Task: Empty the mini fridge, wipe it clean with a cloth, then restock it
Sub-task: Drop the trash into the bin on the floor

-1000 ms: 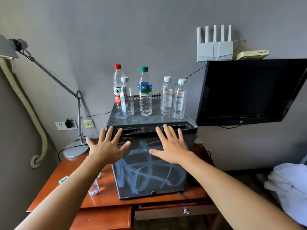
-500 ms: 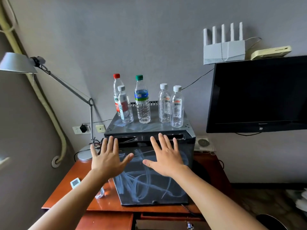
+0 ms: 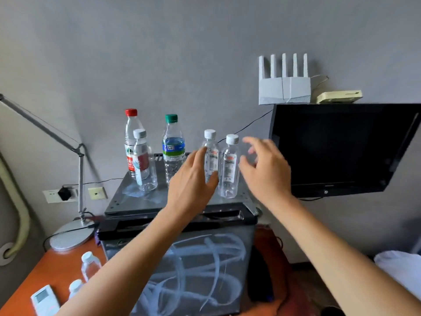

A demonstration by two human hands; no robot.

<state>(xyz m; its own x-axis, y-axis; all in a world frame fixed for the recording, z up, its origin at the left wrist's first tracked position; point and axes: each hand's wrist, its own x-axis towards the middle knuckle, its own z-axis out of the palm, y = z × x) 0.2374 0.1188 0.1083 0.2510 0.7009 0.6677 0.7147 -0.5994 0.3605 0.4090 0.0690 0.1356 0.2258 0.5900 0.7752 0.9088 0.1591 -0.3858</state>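
left hand [image 3: 190, 179] fingers straight, touching white-capped bottle [image 3: 211, 156] | right hand [image 3: 265, 166] spread, holding nothing, at 3 o'clock of second bottle [image 3: 229, 167] | both atop mini fridge [image 3: 182, 258] (door closed), likely parked there for clearing

No legible text anywhere. Bottle labels [image 3: 134, 161] blurred past reading: red one far left, blue-green one [image 3: 173, 148] beside it, small white ones right. Tiny logo on TV [image 3: 326, 192] bezel too small to read.
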